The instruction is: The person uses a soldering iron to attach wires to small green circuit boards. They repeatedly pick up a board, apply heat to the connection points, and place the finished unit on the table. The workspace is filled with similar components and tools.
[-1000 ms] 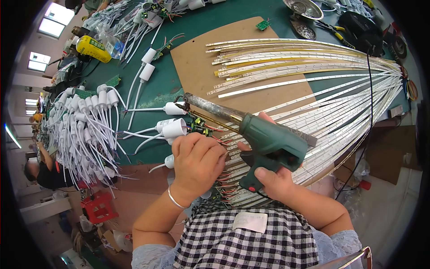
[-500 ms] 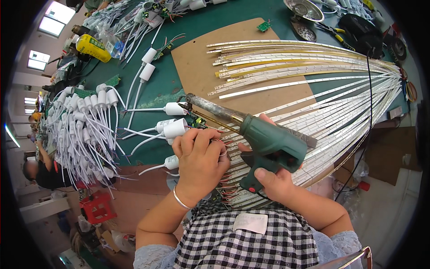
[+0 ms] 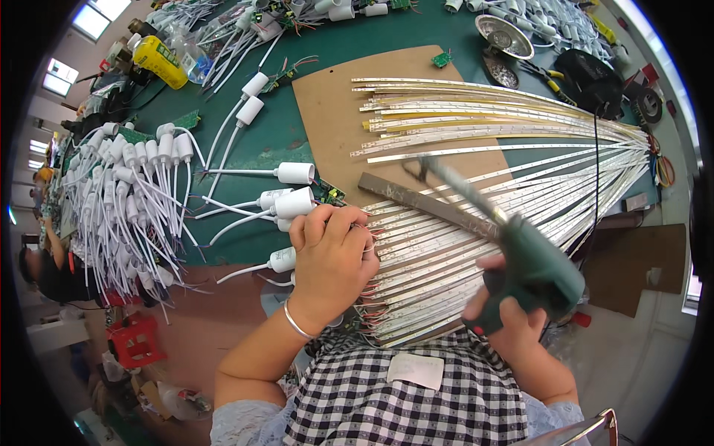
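Observation:
My right hand (image 3: 513,327) is wrapped round the handle of a green soldering gun (image 3: 541,267), blurred by motion. Its long metal barrel points up and left over a grey-brown flat bar (image 3: 428,205), which lies across white LED strips (image 3: 476,245). My left hand (image 3: 331,256) is closed at the left ends of the strips, pinching thin wires; its fingertips are partly hidden. Just beyond its fingers a small green circuit board (image 3: 329,192) shows beside white cylindrical lamp caps (image 3: 294,202) with white cables.
A big pile of white caps with cables (image 3: 130,193) hangs over the table's left edge. Brown board (image 3: 335,104) lies under the strips. Farther back are a metal bowl (image 3: 506,36), pliers (image 3: 549,78) and a yellow bottle (image 3: 158,63). A black cord (image 3: 597,171) hangs at right.
The soldering gun has swung right and toward me, away from the circuit board, uncovering the flat bar. My left hand has stayed nearly in place. The view has shifted slightly.

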### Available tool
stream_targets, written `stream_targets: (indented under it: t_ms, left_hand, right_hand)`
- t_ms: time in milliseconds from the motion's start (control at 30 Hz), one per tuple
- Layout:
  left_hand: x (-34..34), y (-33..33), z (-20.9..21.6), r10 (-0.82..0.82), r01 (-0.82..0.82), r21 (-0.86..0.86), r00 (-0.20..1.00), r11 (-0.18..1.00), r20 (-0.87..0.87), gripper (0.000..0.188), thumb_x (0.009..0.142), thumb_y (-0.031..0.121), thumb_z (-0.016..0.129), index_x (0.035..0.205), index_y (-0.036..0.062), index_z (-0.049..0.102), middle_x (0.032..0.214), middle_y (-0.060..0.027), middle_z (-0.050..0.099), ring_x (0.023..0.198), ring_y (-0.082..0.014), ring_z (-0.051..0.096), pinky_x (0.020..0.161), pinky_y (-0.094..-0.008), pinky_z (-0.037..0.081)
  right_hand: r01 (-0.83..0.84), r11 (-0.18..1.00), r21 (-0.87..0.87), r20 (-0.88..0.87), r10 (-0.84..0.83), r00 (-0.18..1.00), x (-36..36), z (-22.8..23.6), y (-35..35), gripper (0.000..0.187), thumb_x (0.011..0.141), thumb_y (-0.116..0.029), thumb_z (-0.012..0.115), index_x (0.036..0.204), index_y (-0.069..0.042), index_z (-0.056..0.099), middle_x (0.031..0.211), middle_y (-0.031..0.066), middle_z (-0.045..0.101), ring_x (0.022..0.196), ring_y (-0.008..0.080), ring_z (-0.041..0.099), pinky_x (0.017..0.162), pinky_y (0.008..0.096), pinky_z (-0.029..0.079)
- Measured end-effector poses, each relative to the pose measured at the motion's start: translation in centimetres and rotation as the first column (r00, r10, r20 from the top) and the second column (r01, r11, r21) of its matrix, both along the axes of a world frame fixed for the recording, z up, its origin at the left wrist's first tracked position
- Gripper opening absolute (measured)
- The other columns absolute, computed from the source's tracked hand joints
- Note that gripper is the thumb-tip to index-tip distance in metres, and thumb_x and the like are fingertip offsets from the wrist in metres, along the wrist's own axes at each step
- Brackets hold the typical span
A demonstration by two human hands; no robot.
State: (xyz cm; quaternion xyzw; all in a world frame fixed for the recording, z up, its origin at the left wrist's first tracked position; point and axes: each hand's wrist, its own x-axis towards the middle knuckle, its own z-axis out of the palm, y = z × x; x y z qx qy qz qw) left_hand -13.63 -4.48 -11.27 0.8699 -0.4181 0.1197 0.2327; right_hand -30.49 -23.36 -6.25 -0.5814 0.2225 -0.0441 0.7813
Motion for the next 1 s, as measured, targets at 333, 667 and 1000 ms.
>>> stream_targets:
  t_ms: [333, 667, 1000]
  left_hand:
    - [0.0, 0.1, 0.1, -0.014, 0.013, -0.005, 0.999, 1.000, -0.050, 0.017, 0.063, 0.007, 0.071, 0.073, 0.0122, 0.058, 0.106, 0.0012, 0.056, 0.106, -0.0262, 0.045, 0.091, -0.0440, 0.031]
    - [0.0, 0.2, 0.1, -0.015, 0.014, -0.004, 0.998, 1.000, -0.058, 0.017, 0.062, 0.007, 0.070, 0.073, 0.0122, 0.058, 0.105, 0.0014, 0.056, 0.106, -0.0261, 0.045, 0.091, -0.0442, 0.031]
    - [0.0, 0.1, 0.0, -0.020, 0.019, -0.011, 0.999, 1.000, -0.049, 0.016, 0.063, 0.006, 0.070, 0.072, 0.0124, 0.057, 0.105, 0.0018, 0.056, 0.106, -0.0259, 0.045, 0.091, -0.0440, 0.031]
  right_hand:
    - [-0.320, 0.791, -0.522, -0.164, 0.275, 0.947, -5.3, -3.2, 0.1, 0.031, 0.086, -0.005, 0.051, 0.115, 0.002, 0.052, 0.082, 0.0091, 0.062, 0.066, 0.0152, 0.061, 0.063, 0.0289, 0.050]
    - [-0.283, 0.859, -0.426, -0.265, 0.180, 0.947, -4.7, -3.1, 0.8, 0.031, 0.074, -0.006, 0.065, 0.105, -0.002, 0.064, 0.099, 0.0116, 0.065, 0.093, 0.0301, 0.061, 0.084, 0.0394, 0.047]
    - [-0.300, 0.814, -0.497, -0.110, 0.284, 0.952, -4.7, -3.4, 0.1, 0.036, 0.082, -0.001, 0.050, 0.117, 0.004, 0.049, 0.099, 0.0133, 0.061, 0.065, 0.0185, 0.063, 0.061, 0.0300, 0.052]
